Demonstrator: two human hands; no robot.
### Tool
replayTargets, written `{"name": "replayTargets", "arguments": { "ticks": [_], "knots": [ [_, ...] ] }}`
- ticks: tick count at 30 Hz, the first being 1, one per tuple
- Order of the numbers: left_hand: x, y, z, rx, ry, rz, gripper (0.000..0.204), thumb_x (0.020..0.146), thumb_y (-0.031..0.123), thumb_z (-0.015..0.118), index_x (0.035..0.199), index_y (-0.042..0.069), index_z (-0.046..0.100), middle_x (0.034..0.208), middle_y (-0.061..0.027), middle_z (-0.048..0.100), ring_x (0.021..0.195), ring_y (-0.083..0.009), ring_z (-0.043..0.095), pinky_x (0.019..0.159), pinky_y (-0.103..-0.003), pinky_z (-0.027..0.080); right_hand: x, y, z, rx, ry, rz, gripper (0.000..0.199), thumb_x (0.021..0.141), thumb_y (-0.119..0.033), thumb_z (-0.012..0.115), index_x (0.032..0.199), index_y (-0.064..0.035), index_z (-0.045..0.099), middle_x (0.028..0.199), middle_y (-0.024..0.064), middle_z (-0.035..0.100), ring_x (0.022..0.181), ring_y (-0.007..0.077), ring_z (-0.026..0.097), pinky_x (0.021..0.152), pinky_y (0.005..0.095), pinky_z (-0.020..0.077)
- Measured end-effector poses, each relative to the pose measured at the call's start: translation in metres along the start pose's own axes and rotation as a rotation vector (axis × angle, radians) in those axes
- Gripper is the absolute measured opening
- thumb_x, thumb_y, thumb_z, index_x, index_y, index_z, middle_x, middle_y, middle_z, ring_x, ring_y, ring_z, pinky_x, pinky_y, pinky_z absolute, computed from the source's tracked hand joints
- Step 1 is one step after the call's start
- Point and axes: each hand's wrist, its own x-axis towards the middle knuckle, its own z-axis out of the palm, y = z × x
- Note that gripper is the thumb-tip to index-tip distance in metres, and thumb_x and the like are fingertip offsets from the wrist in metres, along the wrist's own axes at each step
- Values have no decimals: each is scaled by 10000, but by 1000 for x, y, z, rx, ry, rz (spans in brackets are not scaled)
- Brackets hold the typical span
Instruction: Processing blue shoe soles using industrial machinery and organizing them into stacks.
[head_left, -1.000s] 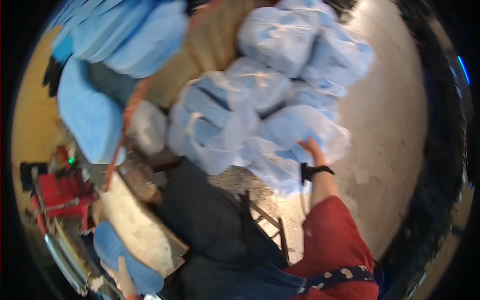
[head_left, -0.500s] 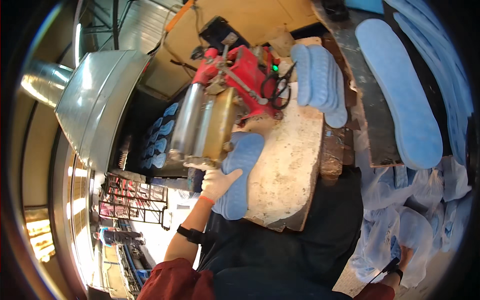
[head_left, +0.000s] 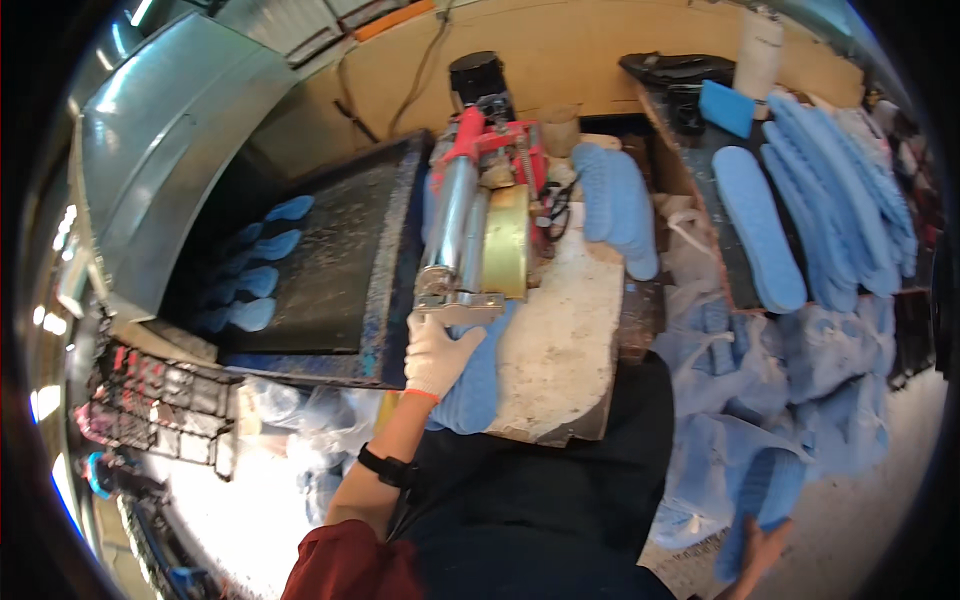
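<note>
My left hand (head_left: 438, 355), in a white knitted glove, rests against a stack of blue insoles (head_left: 478, 385) at the near end of the machine. Its thumb is spread out over the insoles and the fingers point up toward the end bracket of the metal rollers (head_left: 455, 225); the fingertips are partly hidden. At the lower right, my bare right hand (head_left: 765, 555) is closed around blue insoles (head_left: 768, 490), held tilted beside a clear plastic bag (head_left: 690, 480). How many it grips cannot be made out.
A pale worn board (head_left: 560, 330) carries the red machine (head_left: 520, 150) and another insole pile (head_left: 612, 205). Left is a dark conveyor bed (head_left: 330, 270) with small blue pieces (head_left: 255, 312) under a metal hood (head_left: 190, 130). More insoles (head_left: 840, 200) lie on the right-hand table.
The view has swung, showing more of the conveyor. My right hand, earlier at the bag, now shows blue insoles in its grasp. My left hand stays by the stack.
</note>
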Motion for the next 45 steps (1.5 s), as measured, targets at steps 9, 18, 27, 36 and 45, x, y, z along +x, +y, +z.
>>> {"name": "replayTargets", "arguments": {
  "ticks": [9, 18, 27, 36, 45],
  "knots": [
    [20, -40, 25, 219, 54, 651, 427, 795, 269, 627, 1188, 110, 578, 1370, -206, 385, 1303, -462, 295, 1017, -573, 304, -67, -372, -95, 1094, -703, -288, 891, 631, -299, 790, 1329, 47, 359, 1268, 209, 473, 1179, 273, 463, 990, 380, 374],
    [32, -22, -4, 219, -106, 406, 740, 797, 468, 563, 1374, 38, 391, 1417, -240, 328, 1293, -467, 299, 1051, -563, 253, -64, -511, -20, 344, -448, -639, 1046, 658, -377, 792, 1423, 26, 204, 1414, 319, 258, 1264, 463, 345, 1054, 485, 304],
    [16, -14, -23, 89, -100, 438, 600, 801, 285, 593, 1349, 97, 438, 1411, -210, 377, 1294, -439, 348, 1056, -569, 260, -31, -495, -38, 215, -470, -964, 917, 721, -334, 734, 1425, 1, 251, 1423, 342, 240, 1292, 524, 266, 1061, 542, 265],
    [-141, -61, -202, -114, -572, -482, 313, 831, 232, 554, 1100, 80, 602, 1061, -183, 621, 979, -328, 608, 808, -410, 493, -16, -530, -183, -261, -1500, -1246, 526, 854, -321, 627, 1248, 5, 505, 1212, 231, 562, 1154, 361, 525, 945, 414, 433],
    [-580, -120, -182, -22, -363, -1617, 438, 821, 373, 477, 1029, 20, 634, 1096, -239, 611, 1071, -381, 573, 910, -445, 447, -149, -637, -257, -213, -1648, -1870, 475, 850, -233, 665, 1257, -31, 528, 1169, 140, 609, 1080, 258, 593, 925, 337, 458]
  ]
}}
